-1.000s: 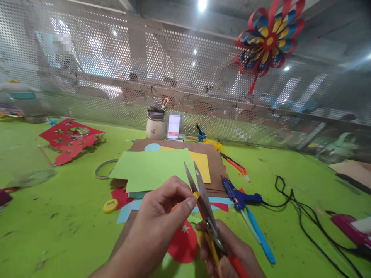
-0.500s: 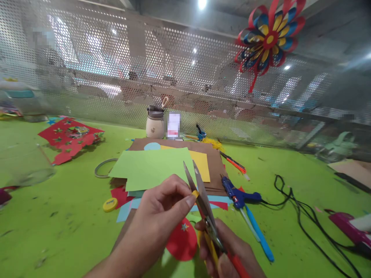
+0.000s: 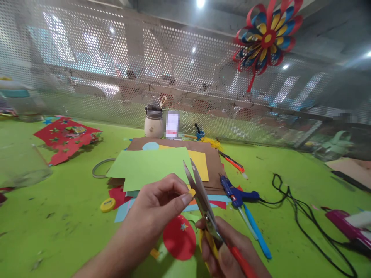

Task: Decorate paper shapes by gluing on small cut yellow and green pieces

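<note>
My left hand (image 3: 158, 206) pinches a tiny yellow paper piece (image 3: 191, 192) between thumb and forefinger, right at the blades of the scissors (image 3: 203, 202). My right hand (image 3: 228, 251) grips the scissors by their red and yellow handles, blades slightly apart and pointing up and away. Below the hands lies a red paper oval with a small star (image 3: 179, 238). Behind them sits a stack of coloured paper, a light green sheet (image 3: 147, 166) on top, over a yellow sheet (image 3: 199, 164) and brown card (image 3: 213, 160).
A blue glue gun (image 3: 236, 193) with a black cord (image 3: 292, 200) lies to the right, blue pens (image 3: 257, 237) beside it. A pink tool (image 3: 348, 227) sits far right. A yellow disc (image 3: 108, 204), tape ring (image 3: 100, 168) and red cut-out paper (image 3: 65, 139) lie left. A jar (image 3: 153, 121) stands behind.
The scissor blades have closed a little around the yellow piece. A small orange scrap now lies on the table below my left wrist. The view has shifted slightly.
</note>
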Available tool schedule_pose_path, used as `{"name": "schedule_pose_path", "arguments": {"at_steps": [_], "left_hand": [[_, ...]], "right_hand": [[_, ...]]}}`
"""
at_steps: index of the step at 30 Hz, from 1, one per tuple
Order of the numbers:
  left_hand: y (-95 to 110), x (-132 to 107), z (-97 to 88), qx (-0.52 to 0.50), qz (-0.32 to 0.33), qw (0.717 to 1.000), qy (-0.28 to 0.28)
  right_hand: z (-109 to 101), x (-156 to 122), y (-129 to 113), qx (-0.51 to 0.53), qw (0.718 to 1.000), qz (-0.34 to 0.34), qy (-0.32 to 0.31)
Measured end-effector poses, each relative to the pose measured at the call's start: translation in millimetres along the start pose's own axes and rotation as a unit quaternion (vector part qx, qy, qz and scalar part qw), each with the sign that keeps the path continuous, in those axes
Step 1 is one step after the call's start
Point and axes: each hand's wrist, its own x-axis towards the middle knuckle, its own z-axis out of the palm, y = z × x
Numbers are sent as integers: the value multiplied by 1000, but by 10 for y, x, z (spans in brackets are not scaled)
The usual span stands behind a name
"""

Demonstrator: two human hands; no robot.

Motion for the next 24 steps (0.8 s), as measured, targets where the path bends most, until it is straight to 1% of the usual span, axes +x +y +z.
{"name": "schedule_pose_path", "arguments": {"at_steps": [3, 6, 11, 14, 16, 20, 24], "left_hand": [[6, 3, 10, 9, -3, 1000, 4], [-7, -2, 22, 14, -7, 1000, 15], [-56, -11, 34, -8, -28, 999, 45], [-90, -18, 53, -18, -37, 998, 56], [-103, -28, 78, -5, -40, 997, 63], [-105, -55, 148, 31, -35, 997, 68], [-101, -74, 210, 59, -44, 995, 70]], "right_hand": [[-15, 31, 6, 52, 998, 14, -18], [-11, 41, 1, 78, 996, 32, -29], [44, 8, -73, 74, 997, 9, -5], [54, 2, -116, 58, 998, 5, -2], [42, 4, -140, 47, 999, -2, 8], [-7, -2, -197, 38, 998, -24, 51], [-60, -21, -286, -11, 996, -31, 84]]}}
